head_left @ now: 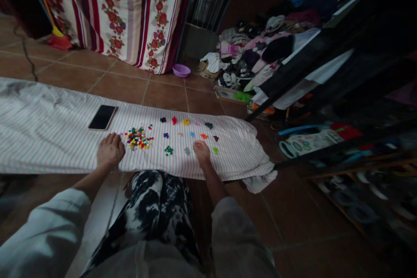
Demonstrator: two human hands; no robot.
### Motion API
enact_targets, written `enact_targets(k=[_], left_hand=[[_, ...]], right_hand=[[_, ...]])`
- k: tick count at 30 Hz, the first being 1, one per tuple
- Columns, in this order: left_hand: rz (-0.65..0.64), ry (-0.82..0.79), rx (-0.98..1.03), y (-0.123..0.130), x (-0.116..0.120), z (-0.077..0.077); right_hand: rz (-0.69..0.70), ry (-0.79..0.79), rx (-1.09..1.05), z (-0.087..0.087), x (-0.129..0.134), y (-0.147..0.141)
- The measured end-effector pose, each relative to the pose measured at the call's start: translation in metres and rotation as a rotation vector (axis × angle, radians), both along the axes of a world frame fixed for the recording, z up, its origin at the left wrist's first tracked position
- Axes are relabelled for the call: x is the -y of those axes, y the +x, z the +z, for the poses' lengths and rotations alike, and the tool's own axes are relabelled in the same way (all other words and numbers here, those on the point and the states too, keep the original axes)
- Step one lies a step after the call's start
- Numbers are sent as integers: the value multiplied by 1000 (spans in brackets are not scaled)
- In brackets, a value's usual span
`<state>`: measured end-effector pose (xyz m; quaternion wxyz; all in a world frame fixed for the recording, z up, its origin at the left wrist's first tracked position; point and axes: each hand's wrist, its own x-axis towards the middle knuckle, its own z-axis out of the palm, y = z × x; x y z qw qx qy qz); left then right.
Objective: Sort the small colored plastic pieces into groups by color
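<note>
"Fingers (197,144) of the right hand (202,152) are curled inward, tips close together; I can't tell whether they pinch a piece."

"Where exactly is that hand?"

"Between the grey group (186,151) on its left and the light green group (215,150) on its right, with the light blue group (192,134) just beyond, on the far side."

"And the left hand (111,151)?"

"Palm down on the striped cloth (58,139), fingers held close, just left of the mixed pile (139,139). Probably it props the body while staying near the loose pieces; whatever lies under it is hidden."

"Why so many small groups?"

"I count 13 in view, in 3 rough rows right of the pile, each of 1 colour. Bare cloth between them likely stops colours running together."

"The phone (102,117)?"

"Flat, left of the pile and towards the far edge, presumably set aside so it covers no pieces."
</note>
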<state>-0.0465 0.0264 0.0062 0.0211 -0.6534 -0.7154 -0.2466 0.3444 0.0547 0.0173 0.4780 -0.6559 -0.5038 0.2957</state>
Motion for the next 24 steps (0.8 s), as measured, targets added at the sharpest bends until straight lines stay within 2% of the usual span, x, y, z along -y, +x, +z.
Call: enact_targets(k=[5, 9, 24], left_hand=[[6, -14, -7, -1, 0, 0], [12, -21, -9, -1, -1, 0], [6, 28, 67, 1, 0, 1]], right_hand=[[10, -63, 244, -11, 20, -2], [27, -71, 355, -16, 22, -8], [93, -5, 413, -14, 29, -11]])
